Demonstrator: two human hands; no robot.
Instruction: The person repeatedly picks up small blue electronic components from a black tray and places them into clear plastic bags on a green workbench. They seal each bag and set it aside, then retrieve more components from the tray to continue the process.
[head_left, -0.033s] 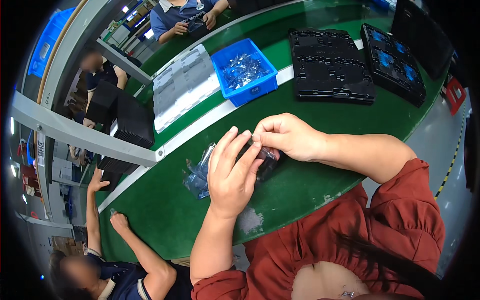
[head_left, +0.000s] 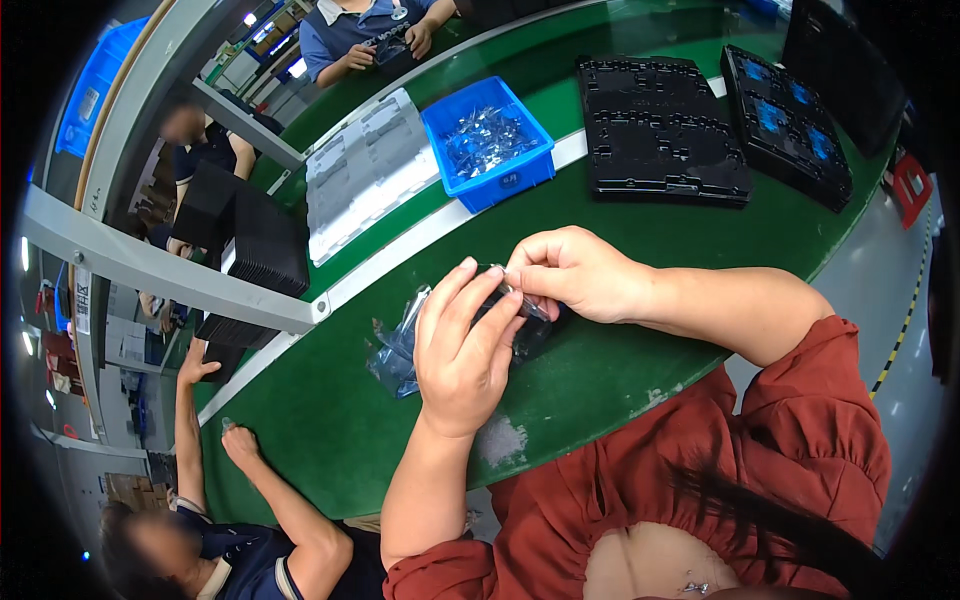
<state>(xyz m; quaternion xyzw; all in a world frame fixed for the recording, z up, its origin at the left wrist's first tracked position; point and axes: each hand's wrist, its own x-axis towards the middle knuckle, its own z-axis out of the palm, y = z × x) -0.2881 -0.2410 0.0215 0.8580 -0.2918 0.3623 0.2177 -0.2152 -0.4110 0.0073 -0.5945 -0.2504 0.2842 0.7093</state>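
Observation:
Over the green table, my left hand [head_left: 462, 350] and my right hand [head_left: 580, 275] meet at a small dark piece with a shiny, clear film-like edge [head_left: 536, 308]. Bent fingers of my left hand rest along its left side, thumb beneath. My right thumb and forefinger are pinched together at its upper edge. Most of the piece is hidden by my fingers, so its exact kind cannot be made out. Just left of my left hand, several crumpled, bluish translucent film pieces [head_left: 395, 352] lie on the table.
Beyond my hands stands a blue bin [head_left: 548, 165] of clear film pieces. Black trays [head_left: 665, 130] lie to its right, another tray [head_left: 745, 100] holding blue parts. White trays [head_left: 365, 175] lie left. A metal frame bar [head_left: 170, 265] crosses the left side. Co-workers sit at left and across.
The piece between my hands has tilted slightly, and its shiny edge shows more below my right fingers. My hands stay in nearly the same place.

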